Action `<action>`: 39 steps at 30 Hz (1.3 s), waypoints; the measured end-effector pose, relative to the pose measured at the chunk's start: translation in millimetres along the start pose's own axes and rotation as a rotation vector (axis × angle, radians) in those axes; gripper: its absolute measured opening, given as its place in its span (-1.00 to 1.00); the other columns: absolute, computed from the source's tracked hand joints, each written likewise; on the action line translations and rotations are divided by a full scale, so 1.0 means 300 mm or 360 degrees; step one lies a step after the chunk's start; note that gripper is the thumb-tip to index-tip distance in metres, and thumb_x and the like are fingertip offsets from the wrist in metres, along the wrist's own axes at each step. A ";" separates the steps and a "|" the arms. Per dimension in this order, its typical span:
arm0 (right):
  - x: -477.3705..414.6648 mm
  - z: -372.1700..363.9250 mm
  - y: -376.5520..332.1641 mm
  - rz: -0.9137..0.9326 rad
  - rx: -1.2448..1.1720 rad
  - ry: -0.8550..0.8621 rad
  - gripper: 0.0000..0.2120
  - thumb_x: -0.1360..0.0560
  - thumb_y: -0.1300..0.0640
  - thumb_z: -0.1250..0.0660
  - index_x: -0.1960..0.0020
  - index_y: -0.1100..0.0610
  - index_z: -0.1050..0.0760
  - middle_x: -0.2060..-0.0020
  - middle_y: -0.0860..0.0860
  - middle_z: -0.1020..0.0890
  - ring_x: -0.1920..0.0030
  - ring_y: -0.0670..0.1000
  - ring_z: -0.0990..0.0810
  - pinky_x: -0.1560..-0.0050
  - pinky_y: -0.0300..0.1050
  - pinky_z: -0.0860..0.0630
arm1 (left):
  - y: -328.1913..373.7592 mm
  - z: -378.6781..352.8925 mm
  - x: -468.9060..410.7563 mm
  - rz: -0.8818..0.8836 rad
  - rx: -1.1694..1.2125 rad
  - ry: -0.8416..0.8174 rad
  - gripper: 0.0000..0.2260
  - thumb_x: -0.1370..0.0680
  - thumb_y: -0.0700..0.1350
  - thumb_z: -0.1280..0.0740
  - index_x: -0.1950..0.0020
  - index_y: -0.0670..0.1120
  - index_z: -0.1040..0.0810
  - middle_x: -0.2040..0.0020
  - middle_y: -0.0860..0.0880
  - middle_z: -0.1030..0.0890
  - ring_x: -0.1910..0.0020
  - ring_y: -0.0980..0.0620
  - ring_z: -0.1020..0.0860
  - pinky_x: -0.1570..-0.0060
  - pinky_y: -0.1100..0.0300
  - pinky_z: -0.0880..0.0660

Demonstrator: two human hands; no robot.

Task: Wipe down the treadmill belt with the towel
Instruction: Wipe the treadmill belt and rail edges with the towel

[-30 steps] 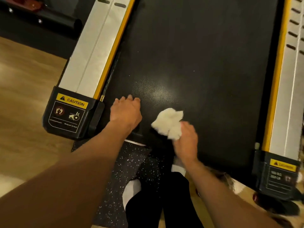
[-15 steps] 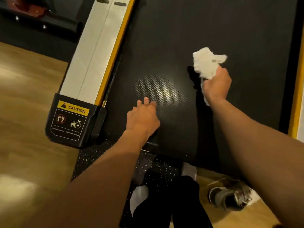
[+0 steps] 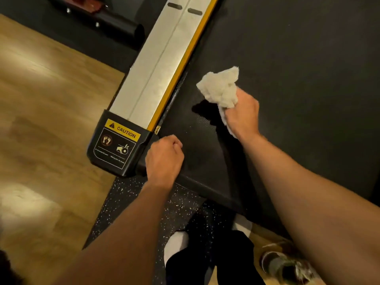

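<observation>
White towel (image 3: 221,87) wadded in right hand (image 3: 241,113) grip, bulging ahead of knuckles over belt (image 3: 298,58); left hand (image 3: 164,157) fisted (holding nothing) beside end cap (image 3: 117,145).

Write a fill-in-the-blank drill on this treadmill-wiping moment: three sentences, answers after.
1. The left hand is a fist; the towel is gripped in the ____ one.
2. The towel's colour is ____.
3. The yellow label on the end cap reads ____.

Missing words: right; white; CAUTION
</observation>
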State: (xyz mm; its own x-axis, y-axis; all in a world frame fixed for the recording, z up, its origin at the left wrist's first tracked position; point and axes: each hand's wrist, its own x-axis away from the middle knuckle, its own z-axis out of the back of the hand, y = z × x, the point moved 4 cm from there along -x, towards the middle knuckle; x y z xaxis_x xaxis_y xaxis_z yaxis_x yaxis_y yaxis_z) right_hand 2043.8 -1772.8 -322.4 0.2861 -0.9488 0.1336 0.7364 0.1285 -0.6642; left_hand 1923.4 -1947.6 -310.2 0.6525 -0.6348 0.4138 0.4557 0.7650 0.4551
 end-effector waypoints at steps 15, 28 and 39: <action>0.257 0.006 0.025 0.0624 -0.0009 -0.0233 -0.71 -0.31 0.40 -0.29 0.04 0.17 -0.62 0.10 0.07 -0.68 0.10 0.02 -0.54 -0.03 -0.32 -0.42 | 0.026 0.004 0.034 -0.0170 -0.0116 -0.0060 -0.83 -0.60 -0.15 -0.19 -0.11 -0.01 -0.55 -0.06 -0.04 -0.59 0.00 0.02 -0.57 -0.03 -0.01 -0.56; 0.514 0.183 0.220 0.0343 0.0095 -0.0500 -0.91 -0.36 0.10 -0.35 0.21 0.12 -0.52 0.32 0.10 -0.64 0.31 0.08 -0.60 0.30 -0.13 -0.40 | 0.195 -0.171 0.098 -0.0288 -0.0393 -0.0396 -0.70 -0.61 -0.12 -0.18 -0.33 -0.04 -0.46 -0.26 -0.11 -0.49 -0.19 -0.12 -0.51 -0.17 -0.11 -0.48; 0.442 0.442 0.611 -0.0356 0.0370 -0.0013 -0.93 -0.42 0.24 -0.35 0.12 0.19 -0.60 0.15 0.16 -0.61 0.16 0.18 -0.59 0.18 -0.05 -0.50 | 0.265 -0.274 0.132 -0.0263 -0.0738 -0.0527 -0.59 -0.61 -0.10 -0.18 -0.47 -0.04 -0.28 -0.45 -0.22 -0.32 -0.39 -0.28 -0.34 -0.25 -0.19 -0.42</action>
State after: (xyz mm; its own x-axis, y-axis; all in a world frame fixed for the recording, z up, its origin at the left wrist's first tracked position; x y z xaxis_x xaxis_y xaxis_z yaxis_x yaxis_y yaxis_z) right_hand 2297.9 -1836.7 -329.0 0.1060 -0.9587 0.2640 0.9016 -0.0193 -0.4320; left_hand 2035.2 -1902.8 -322.4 0.3610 -0.6925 0.6246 0.8006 0.5736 0.1732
